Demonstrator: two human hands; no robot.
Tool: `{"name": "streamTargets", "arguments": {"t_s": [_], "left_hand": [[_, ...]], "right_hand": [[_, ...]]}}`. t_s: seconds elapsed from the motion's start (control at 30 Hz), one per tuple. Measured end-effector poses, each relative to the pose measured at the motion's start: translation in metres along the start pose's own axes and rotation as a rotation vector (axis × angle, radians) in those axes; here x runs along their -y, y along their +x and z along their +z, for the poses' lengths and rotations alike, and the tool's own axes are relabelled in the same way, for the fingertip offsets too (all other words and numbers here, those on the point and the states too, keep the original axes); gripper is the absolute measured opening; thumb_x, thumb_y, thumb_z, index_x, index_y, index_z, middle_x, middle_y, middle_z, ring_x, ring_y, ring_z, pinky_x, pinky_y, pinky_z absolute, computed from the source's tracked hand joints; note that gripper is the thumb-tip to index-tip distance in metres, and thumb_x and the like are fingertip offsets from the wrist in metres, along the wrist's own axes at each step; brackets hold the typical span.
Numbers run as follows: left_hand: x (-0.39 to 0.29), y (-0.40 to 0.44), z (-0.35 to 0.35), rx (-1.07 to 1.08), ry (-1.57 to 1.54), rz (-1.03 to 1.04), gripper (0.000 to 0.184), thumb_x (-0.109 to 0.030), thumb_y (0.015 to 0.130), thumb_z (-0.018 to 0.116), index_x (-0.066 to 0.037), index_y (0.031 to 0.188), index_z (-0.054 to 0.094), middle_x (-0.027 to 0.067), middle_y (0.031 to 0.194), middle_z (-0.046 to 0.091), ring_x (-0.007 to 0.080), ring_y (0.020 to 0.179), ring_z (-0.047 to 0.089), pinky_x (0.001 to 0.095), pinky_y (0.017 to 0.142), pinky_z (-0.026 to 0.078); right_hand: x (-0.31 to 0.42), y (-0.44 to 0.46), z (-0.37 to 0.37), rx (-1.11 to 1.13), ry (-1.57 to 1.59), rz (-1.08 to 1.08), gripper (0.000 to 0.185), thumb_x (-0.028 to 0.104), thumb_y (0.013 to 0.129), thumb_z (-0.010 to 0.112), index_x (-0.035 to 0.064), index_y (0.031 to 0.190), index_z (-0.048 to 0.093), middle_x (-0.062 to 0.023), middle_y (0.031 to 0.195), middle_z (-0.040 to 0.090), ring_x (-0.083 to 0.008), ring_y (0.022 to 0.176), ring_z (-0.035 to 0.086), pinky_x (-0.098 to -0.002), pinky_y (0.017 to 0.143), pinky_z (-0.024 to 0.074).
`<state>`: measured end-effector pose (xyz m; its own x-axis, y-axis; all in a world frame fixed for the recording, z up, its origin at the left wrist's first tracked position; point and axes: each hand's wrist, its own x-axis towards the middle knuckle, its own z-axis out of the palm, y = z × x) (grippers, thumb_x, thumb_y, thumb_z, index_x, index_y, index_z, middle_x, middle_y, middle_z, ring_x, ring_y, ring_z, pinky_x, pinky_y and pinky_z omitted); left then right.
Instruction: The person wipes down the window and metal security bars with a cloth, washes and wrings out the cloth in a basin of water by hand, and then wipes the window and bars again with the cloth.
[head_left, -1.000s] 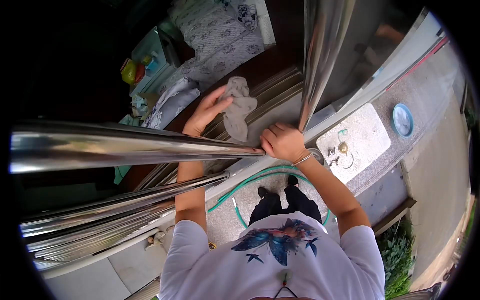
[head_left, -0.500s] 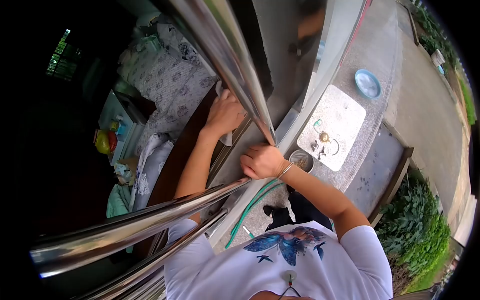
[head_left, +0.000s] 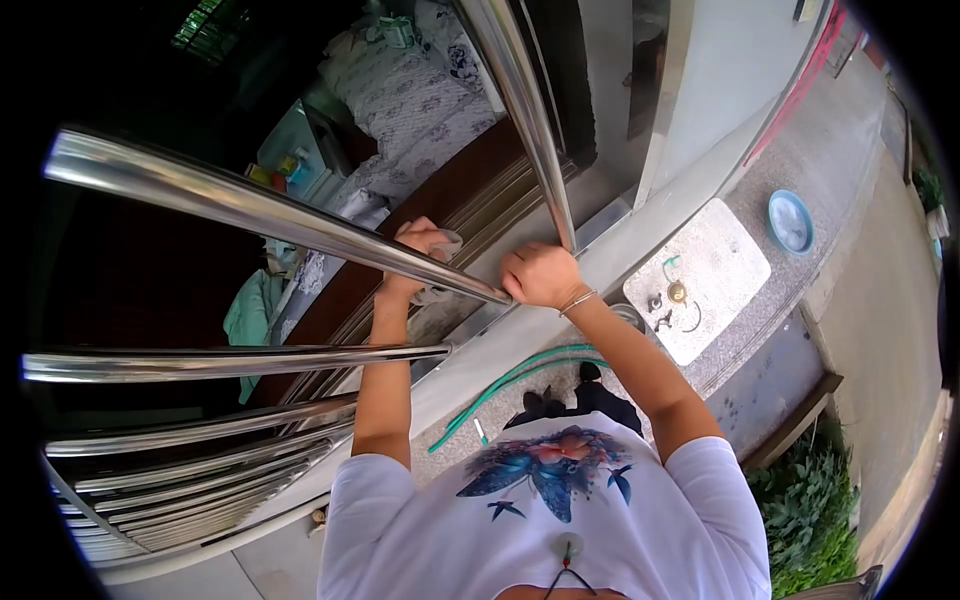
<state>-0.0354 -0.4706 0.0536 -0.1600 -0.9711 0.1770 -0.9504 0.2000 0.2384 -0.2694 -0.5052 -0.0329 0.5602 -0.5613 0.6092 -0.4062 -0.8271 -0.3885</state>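
Through the window bars reaches my left hand [head_left: 412, 260], its fingers closed around a crumpled grey cloth [head_left: 432, 294] against the inner window track. A metal bar [head_left: 330, 240] crosses in front of that hand and hides part of it. My right hand [head_left: 542, 275] is a closed fist on the outer sill [head_left: 480, 325], between the feet of two bars and touching the upright-looking one [head_left: 535, 130]. Its fingertips are turned under, so what they grip cannot be seen. A bracelet [head_left: 578, 300] circles the right wrist.
Several more metal bars [head_left: 240, 362] run along the window at left. Behind them is a bed with a floral cover [head_left: 410, 110]. Outside stand a speckled white slab [head_left: 710, 270] with small fittings and a blue basin [head_left: 790, 222]. A green hose [head_left: 500, 385] lies near my feet.
My left hand and the cloth have slid along the track, away from the upper bar toward the lower one. My right fist stays near the same bar foot. The head view has turned.
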Motion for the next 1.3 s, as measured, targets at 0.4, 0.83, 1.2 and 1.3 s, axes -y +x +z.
{"name": "streamTargets", "arguments": {"t_s": [0.4, 0.83, 1.2, 1.3], "left_hand": [[0.001, -0.141, -0.028, -0.192, -1.066, -1.032, 0.037, -0.006, 0.082, 0.058, 0.000, 0.118, 0.060, 0.0076, 0.095, 0.068, 0.0180, 0.084, 0.065, 0.0274, 0.074, 0.052], [-0.023, -0.137, 0.002, -0.304, -0.862, -0.713, 0.020, -0.015, 0.098, 0.050, -0.006, 0.112, 0.062, 0.0052, 0.109, 0.063, 0.0174, 0.101, 0.060, 0.0304, 0.089, 0.048], [-0.040, -0.171, 0.043, -0.291, -0.336, -0.565, 0.020, 0.000, 0.077, 0.056, -0.007, 0.092, 0.068, 0.0144, 0.087, 0.066, 0.0328, 0.083, 0.063, 0.0404, 0.078, 0.050], [-0.040, -0.169, 0.044, -0.400, -0.233, -0.499, 0.018, -0.003, 0.076, 0.059, -0.007, 0.091, 0.068, 0.0158, 0.091, 0.066, 0.0370, 0.087, 0.060, 0.0458, 0.081, 0.047]], "right_hand": [[0.014, 0.023, -0.004, 0.139, 0.420, 0.393, 0.016, 0.023, 0.089, 0.055, 0.0108, 0.090, 0.065, -0.0054, 0.080, 0.066, -0.0246, 0.079, 0.064, -0.0389, 0.066, 0.0521], [0.031, 0.092, 0.002, 0.274, 0.253, -0.085, 0.028, 0.012, 0.080, 0.055, 0.0047, 0.106, 0.062, -0.0108, 0.101, 0.062, -0.0284, 0.096, 0.060, -0.0406, 0.091, 0.0458], [-0.027, 0.105, 0.023, 0.135, -1.046, 0.343, 0.018, 0.017, 0.088, 0.053, 0.0113, 0.103, 0.060, -0.0091, 0.099, 0.063, -0.0279, 0.093, 0.063, -0.0362, 0.074, 0.0509], [-0.020, 0.136, 0.014, 0.424, -0.612, 0.720, 0.024, 0.019, 0.091, 0.049, 0.0070, 0.108, 0.061, -0.0187, 0.113, 0.061, -0.0367, 0.108, 0.059, -0.0475, 0.083, 0.0507]]}}
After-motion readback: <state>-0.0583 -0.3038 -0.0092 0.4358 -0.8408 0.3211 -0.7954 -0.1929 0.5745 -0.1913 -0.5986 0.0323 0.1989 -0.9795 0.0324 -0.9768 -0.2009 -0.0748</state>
